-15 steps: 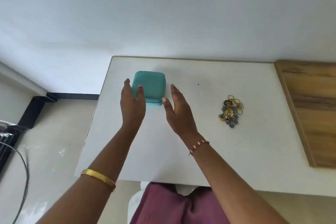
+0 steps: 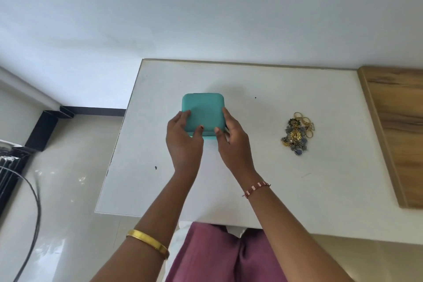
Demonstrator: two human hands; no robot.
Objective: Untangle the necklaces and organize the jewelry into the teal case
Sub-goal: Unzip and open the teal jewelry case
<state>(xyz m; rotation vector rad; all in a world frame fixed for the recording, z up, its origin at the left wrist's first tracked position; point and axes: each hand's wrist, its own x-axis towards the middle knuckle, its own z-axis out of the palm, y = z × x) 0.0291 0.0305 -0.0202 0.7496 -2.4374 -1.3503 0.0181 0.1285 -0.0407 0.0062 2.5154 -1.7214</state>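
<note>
Closed square teal case w/ rounded corners [image 2: 203, 112] on white bench [image 2: 274, 190], left of centre. Left hand [image 2: 183, 137] and right hand [image 2: 233, 139] grip it from either side, fingers curled on the lid, thumbs at near edge. Tangled gold-and-blue jewelry heap [image 2: 297, 134] lies well apart to the right, untouched.
</note>
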